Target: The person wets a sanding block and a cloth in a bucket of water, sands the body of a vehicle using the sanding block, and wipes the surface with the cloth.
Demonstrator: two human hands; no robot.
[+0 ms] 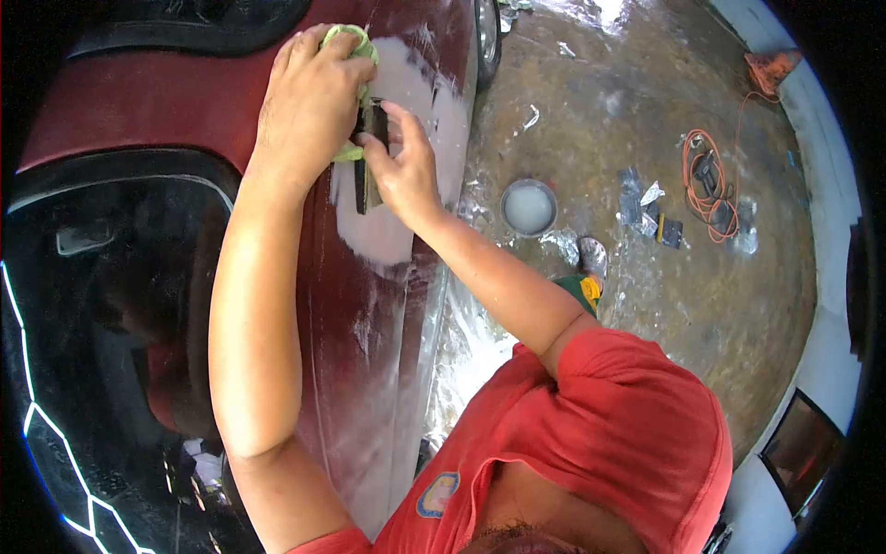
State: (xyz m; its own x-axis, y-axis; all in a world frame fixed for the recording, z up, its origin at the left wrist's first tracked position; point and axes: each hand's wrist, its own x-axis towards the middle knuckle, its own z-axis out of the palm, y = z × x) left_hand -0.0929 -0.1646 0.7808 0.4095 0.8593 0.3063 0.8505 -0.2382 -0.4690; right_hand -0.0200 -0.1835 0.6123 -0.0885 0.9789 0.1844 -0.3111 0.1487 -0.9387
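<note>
A dark sanding block [368, 171] lies flat against the pale, sanded patch [399, 138] on the red car door [369, 305], pinned by the fingers of the right hand [403, 166], while the left hand [309, 106] is closed around a wadded green cloth [353, 55] pressed to the panel just above. The block could tilt onto an edge and gouge the surface, or slip off the wet-looking patch. A water bowl [529, 206] and orange cord [706, 185] lie on the damp floor [591, 111], a tripping hazard.
</note>
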